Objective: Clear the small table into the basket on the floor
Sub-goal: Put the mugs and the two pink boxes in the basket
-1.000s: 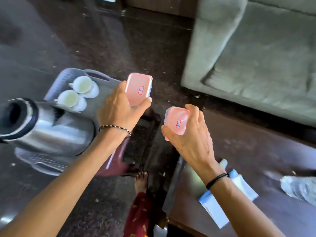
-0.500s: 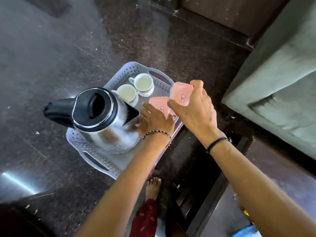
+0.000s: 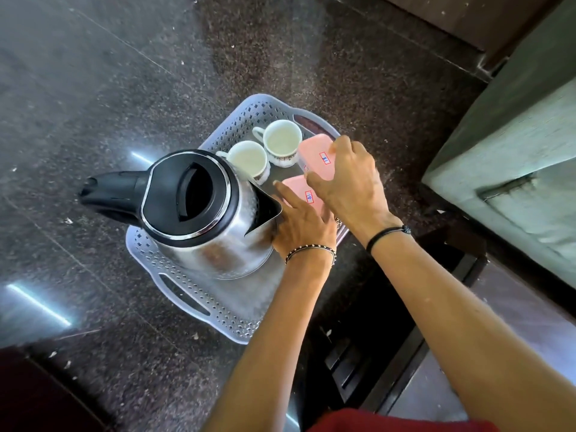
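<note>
Head view. Grey perforated basket on dark floor, beside low table. Inside: steel kettle nearest, two white cups at far end, two pink boxes along right wall. Left hand laid flat over near box, fingers extended, not clenched. Right hand arched over far box, fingertips on lid; grasp or release cannot be told.
</note>
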